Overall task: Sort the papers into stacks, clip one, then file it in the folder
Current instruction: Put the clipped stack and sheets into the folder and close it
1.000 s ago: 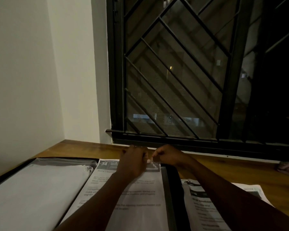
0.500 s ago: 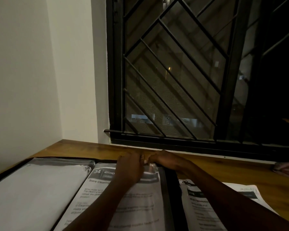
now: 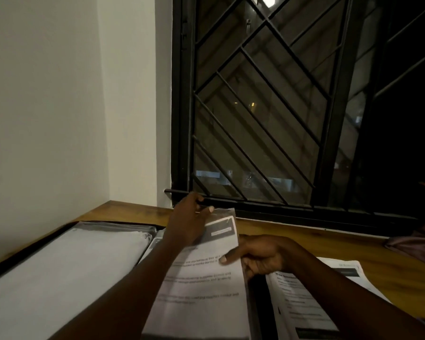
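An open black folder (image 3: 8, 262) with grey plastic sleeves lies on the wooden table. A printed paper stack (image 3: 206, 298) lies on its right half, its top end tilted up and partly inside a clear sleeve (image 3: 225, 213). My left hand (image 3: 188, 223) pinches the top edge of that sleeve. My right hand (image 3: 263, 256) grips the paper's right edge, thumb on the printed face and fingers curled beneath. No clip can be seen on the stack.
A second stack of printed papers (image 3: 312, 303) lies on the table right of the folder. A purple cloth (image 3: 417, 246) sits at the far right. A barred window (image 3: 268, 119) stands just behind the table, with a white wall on the left.
Both hands were together at the paper's top edge. My right hand has dropped to the paper's right edge, and my left hand has lifted the top end toward the window.
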`<control>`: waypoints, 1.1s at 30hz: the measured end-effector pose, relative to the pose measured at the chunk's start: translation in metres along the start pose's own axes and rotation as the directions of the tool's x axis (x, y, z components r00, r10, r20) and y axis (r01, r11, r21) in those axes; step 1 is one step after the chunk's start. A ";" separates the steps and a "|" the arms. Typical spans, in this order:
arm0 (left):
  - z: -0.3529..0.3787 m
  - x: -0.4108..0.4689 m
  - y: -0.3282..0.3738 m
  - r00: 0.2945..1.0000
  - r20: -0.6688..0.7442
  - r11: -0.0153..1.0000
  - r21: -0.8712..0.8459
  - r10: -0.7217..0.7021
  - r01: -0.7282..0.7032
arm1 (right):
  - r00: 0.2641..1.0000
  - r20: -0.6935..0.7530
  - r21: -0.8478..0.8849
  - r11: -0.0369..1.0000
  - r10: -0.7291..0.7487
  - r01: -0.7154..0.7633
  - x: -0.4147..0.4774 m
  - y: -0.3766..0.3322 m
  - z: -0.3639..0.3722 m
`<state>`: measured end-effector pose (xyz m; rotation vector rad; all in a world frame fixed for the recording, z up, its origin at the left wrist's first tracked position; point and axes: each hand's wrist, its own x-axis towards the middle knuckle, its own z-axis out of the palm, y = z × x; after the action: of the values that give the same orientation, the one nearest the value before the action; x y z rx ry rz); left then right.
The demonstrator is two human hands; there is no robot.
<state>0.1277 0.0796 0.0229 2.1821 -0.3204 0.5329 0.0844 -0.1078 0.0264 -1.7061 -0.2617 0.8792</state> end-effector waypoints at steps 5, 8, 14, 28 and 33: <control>-0.048 -0.023 0.024 0.999 0.017 0.999 -0.007 0.035 -0.035 | 0.996 0.014 0.046 0.995 -0.092 0.091 -0.029 -0.033 0.026; -0.080 -0.037 0.043 0.990 0.133 0.995 -0.083 -0.038 0.049 | 0.985 0.029 0.060 0.984 -0.172 0.170 -0.040 -0.064 0.051; -0.171 -0.064 0.065 0.922 0.278 0.920 -0.211 -0.268 0.331 | 0.968 0.063 -0.028 0.969 -0.245 0.247 -0.024 -0.104 0.116; -0.273 -0.099 -0.031 0.891 0.154 0.814 0.495 -0.428 0.305 | 0.775 -0.385 -0.299 0.862 -0.501 0.409 0.064 -0.097 0.214; -0.266 -0.102 -0.088 0.910 0.011 0.749 0.572 -0.414 0.333 | 0.751 -0.352 -0.687 0.699 -0.559 0.198 0.087 -0.064 0.208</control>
<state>0.0039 0.3474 0.0611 2.7698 0.2502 0.2592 0.0227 0.1181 0.0315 -2.3054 -0.5538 -0.0829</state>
